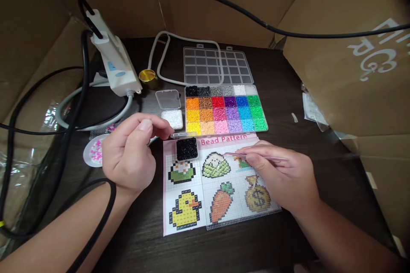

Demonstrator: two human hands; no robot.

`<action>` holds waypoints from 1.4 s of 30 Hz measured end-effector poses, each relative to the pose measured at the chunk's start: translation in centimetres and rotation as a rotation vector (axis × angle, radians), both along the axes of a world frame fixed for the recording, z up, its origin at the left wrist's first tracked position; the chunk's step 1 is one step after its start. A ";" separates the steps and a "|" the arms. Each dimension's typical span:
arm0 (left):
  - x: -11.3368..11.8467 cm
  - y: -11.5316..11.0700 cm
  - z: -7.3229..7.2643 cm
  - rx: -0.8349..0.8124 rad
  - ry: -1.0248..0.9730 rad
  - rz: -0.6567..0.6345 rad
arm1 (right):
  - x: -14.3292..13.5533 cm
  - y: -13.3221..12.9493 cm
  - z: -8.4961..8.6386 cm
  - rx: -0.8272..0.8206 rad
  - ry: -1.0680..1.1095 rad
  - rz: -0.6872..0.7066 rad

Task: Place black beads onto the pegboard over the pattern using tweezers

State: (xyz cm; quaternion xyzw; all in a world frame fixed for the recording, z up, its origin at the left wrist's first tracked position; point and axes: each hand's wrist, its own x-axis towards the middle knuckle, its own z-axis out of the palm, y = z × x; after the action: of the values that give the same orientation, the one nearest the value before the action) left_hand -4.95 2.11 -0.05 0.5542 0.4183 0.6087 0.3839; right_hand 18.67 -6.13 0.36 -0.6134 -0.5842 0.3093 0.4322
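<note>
My right hand (285,175) pinches pink tweezers (256,156), whose tip points left at the top right of the green-and-white bead figure (216,165). This figure lies on a clear pegboard (243,218) over the printed pattern sheet (166,222). Left of the sheet, my left hand (131,153) is raised with curled fingers; what they hold, if anything, is hidden. A small box of black beads (187,149) stands open at the sheet's top, beside its heading. Behind it is a small box of white beads (172,118), its lid up.
A sorted bead case (226,108) lies open behind the sheet. At the left are a power strip (113,62), black cables (85,76) and a dish of pink and white beads (95,151). A gold cup (148,77) stands behind. Cardboard walls (346,72) surround the table.
</note>
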 end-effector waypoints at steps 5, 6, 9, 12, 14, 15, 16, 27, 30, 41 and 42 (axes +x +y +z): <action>0.1 0.1 -0.1 -0.012 0.017 0.030 | -0.1 0.0 0.1 0.002 -0.003 0.014; 0.1 0.1 0.0 -0.031 0.020 0.029 | -0.1 -0.1 0.2 0.002 -0.005 0.012; 0.1 0.0 0.0 -0.097 0.020 0.006 | 0.0 -0.2 0.2 0.007 -0.014 0.007; -0.1 0.0 0.0 -0.122 0.026 -0.001 | 0.1 -0.2 0.0 0.006 -0.022 0.017; -0.1 0.0 0.0 -0.112 0.031 0.001 | 0.1 -0.2 0.0 0.002 -0.026 0.015; -0.2 0.0 -0.1 -0.104 0.033 0.000 | 0.1 -0.1 0.0 0.003 -0.027 0.016; -0.2 0.0 -0.1 -0.097 0.035 -0.003 | 0.1 -0.1 0.0 0.005 -0.029 0.015; -0.1 -0.1 -0.1 -0.066 0.047 -0.015 | 0.2 -0.3 0.1 0.032 -0.043 0.003; -0.2 -0.2 -0.1 -0.069 0.057 -0.015 | 0.2 -0.3 0.2 0.027 -0.031 0.004; -0.2 -0.2 0.0 -0.106 0.090 -0.005 | 0.2 -0.4 0.3 -0.005 -0.029 0.002; -0.2 -0.2 0.0 -0.117 0.090 -0.005 | 0.2 -0.4 0.3 -0.006 -0.028 0.004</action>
State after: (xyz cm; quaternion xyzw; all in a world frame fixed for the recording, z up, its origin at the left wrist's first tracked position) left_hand -5.11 1.94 -0.01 0.5587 0.4685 0.5566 0.3982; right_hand 18.85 -6.53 0.67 -0.6179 -0.5905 0.3031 0.4216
